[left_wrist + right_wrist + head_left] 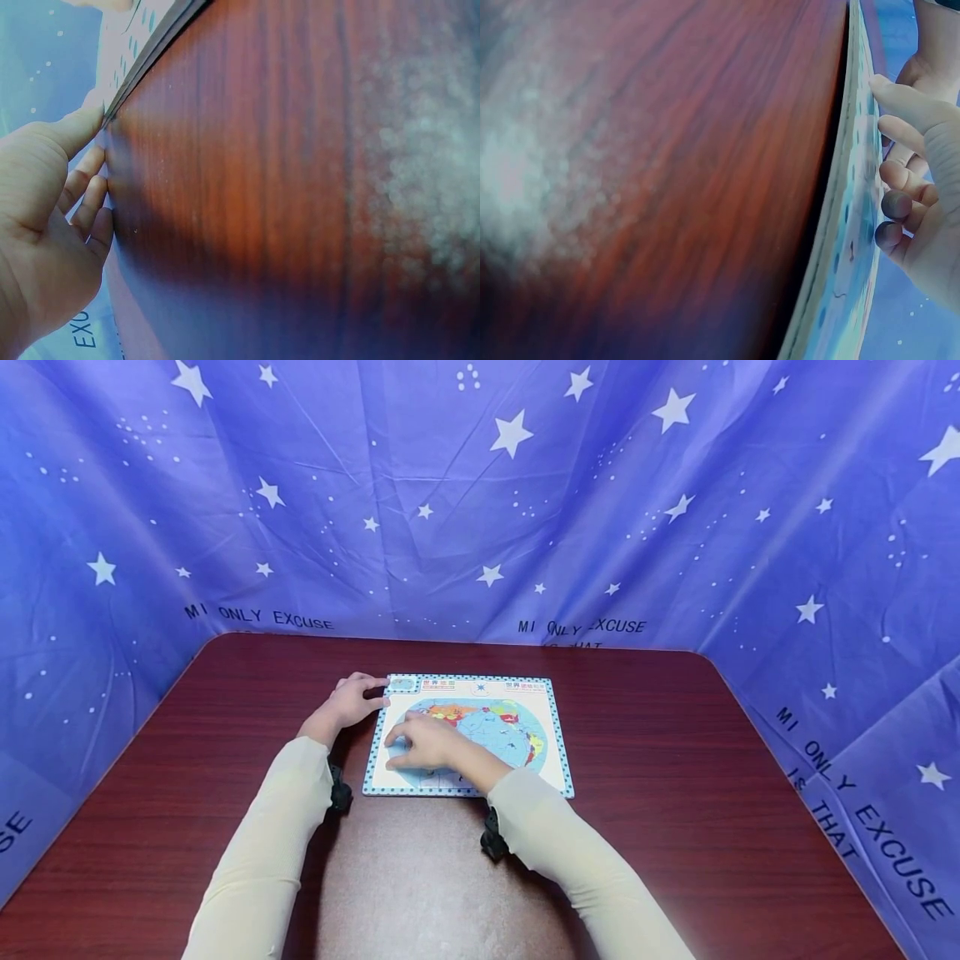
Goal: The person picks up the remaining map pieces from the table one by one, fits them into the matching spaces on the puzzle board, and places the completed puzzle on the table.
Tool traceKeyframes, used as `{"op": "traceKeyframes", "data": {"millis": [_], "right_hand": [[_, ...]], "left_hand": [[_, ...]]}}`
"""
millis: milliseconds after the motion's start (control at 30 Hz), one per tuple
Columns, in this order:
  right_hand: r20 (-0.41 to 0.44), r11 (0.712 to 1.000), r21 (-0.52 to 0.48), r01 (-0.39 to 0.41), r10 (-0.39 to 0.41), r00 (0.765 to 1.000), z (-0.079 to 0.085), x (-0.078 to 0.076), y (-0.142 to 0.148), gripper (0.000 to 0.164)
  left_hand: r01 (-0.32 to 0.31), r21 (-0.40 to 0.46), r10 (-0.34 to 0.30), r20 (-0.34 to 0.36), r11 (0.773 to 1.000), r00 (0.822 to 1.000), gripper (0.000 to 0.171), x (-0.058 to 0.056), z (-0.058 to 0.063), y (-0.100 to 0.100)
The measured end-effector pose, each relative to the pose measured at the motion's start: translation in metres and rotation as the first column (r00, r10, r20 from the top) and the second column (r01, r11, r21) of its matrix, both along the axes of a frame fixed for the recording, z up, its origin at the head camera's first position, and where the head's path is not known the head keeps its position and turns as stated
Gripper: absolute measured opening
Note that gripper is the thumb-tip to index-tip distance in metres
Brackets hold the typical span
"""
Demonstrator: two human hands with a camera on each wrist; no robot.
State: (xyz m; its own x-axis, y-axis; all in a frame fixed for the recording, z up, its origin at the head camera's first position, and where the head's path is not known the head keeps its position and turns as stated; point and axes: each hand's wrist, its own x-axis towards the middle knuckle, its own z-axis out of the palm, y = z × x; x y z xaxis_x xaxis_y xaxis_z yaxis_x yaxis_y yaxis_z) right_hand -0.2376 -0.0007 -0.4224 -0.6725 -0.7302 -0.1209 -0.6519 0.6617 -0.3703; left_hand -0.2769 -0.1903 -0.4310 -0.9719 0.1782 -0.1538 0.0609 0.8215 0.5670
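Note:
A flat world map board (491, 739) with a white ground and a dotted blue border lies on the table. At its upper left edge is my left hand (352, 700), thumb and fingers spread apart. In the left wrist view, the thumb of the left hand (49, 195) touches the board's corner, with the other fingers lower beside the table surface. My right hand (429, 743) is over the left part of the map, fingers loosely bent. The right wrist view shows the fingertips of the right hand (930, 172) at the board's face; no held thing shows there.
The dark red wooden table (675, 827) extends around the board on all sides. A blue curtain (450, 527) with white stars hangs behind and at both sides. Black wrist devices (492, 839) sit under both sleeves.

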Motion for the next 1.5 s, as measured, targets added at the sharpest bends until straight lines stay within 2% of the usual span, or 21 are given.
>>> {"op": "traceKeyframes", "data": {"millis": [367,700,933,1500], "right_hand": [[0.006,1.000,0.011,0.010,-0.010,1.000,0.0024,-0.0004,0.0011,0.038],[0.007,0.999,0.016,0.034,-0.034,0.999,0.0003,-0.0016,0.0022,0.039],[-0.020,0.998,0.056,-0.014,0.015,1.000,0.0023,-0.0001,-0.0002,0.038],[-0.023,0.997,0.076,0.001,0.001,1.000,0.0013,-0.0019,0.0015,0.037]], "left_hand": [[0.000,0.015,0.001,-0.022,1.000,1.000,0.051,0.0048,0.0041,-0.0001],[-0.012,-0.007,0.012,0.007,1.000,1.000,0.050,-0.0011,0.0004,0.0009],[-0.013,-0.007,0.013,0.017,1.000,1.000,0.050,-0.0001,0.0020,0.0009],[-0.012,-0.012,0.012,0.016,1.000,1.000,0.050,0.0022,0.0032,0.0018]]}}
